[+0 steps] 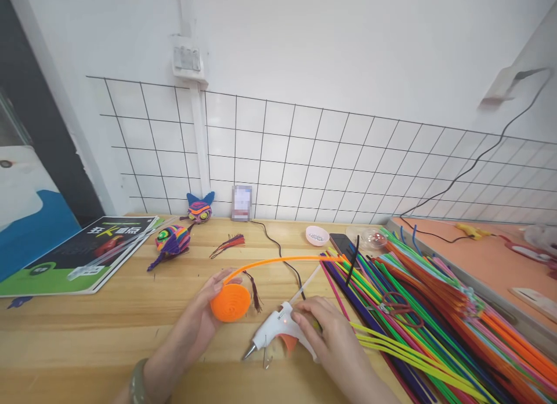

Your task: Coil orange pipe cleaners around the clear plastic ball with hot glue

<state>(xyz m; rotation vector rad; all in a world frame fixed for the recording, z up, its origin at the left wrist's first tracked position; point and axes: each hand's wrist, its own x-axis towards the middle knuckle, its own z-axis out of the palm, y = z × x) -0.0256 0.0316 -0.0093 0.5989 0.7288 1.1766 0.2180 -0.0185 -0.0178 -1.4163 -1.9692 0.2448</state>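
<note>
My left hand (pixel 209 302) is closed on an orange pipe cleaner coil (pixel 230 303), a flat round spiral whose loose tail arcs right toward the pipe cleaner pile. A white hot glue gun (pixel 278 323) lies on the table with its metal nozzle pointing down left, a small light lit on its side and a glue stick out of its back. Around its rear and handle, my right hand (pixel 328 331) is closed, thumb on the body; its other fingers are partly hidden. A dark red tassel (pixel 255 294) rests just right of the coil.
Many coloured pipe cleaners (pixel 391 299) cover the right side, with scissors (pixel 402 310) on top. Behind are a pink bowl (pixel 317 235), a phone (pixel 342 242) and a black cord (pixel 274 237). Two striped pipe cleaner figures (pixel 173 241) and a book (pixel 104 230) lie at left.
</note>
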